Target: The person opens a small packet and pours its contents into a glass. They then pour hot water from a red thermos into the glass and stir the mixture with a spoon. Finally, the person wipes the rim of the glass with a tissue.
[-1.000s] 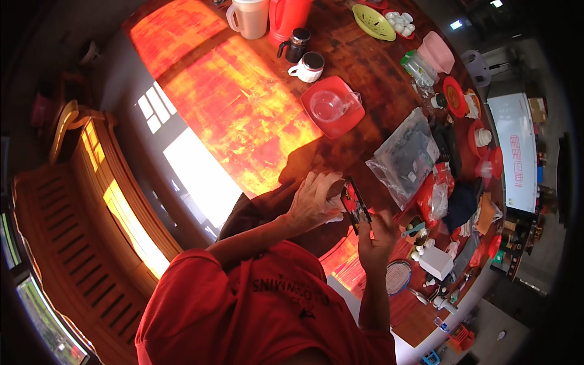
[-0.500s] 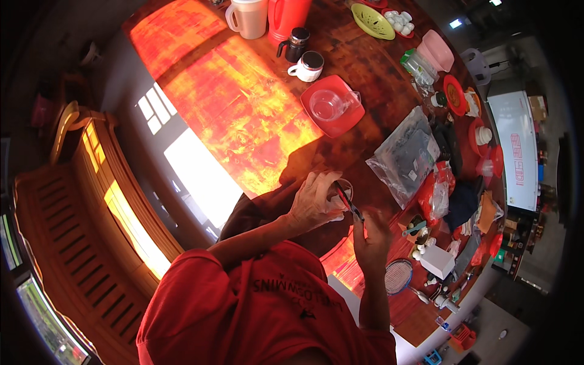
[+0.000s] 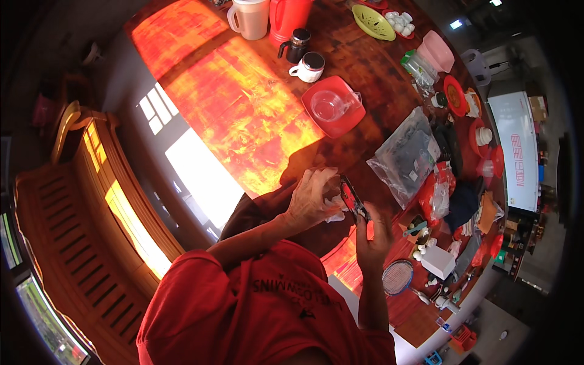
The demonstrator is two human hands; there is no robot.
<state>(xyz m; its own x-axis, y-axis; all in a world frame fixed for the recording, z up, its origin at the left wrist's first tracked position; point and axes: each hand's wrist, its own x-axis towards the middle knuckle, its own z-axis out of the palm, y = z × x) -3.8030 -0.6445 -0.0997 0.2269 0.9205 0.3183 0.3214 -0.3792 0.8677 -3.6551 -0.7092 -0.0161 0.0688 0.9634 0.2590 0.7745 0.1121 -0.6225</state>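
Beside left hand (image 3: 308, 199), black-red item (image 3: 349, 194); right hand (image 3: 375, 236) grips it.

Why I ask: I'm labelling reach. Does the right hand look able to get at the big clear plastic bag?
Probably yes: the clear plastic bag lies on the table just beyond the right hand, with nothing evident between. The hand holds a dark flat item, though, so it might need freeing first.

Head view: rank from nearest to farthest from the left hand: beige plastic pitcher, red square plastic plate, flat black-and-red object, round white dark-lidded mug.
1. Black-and-red object: right of the left hand, in the right hand.
2. Red plate: ahead, slightly right.
3. White mug: beyond the plate.
4. Beige pitcher: farthest ahead, left.
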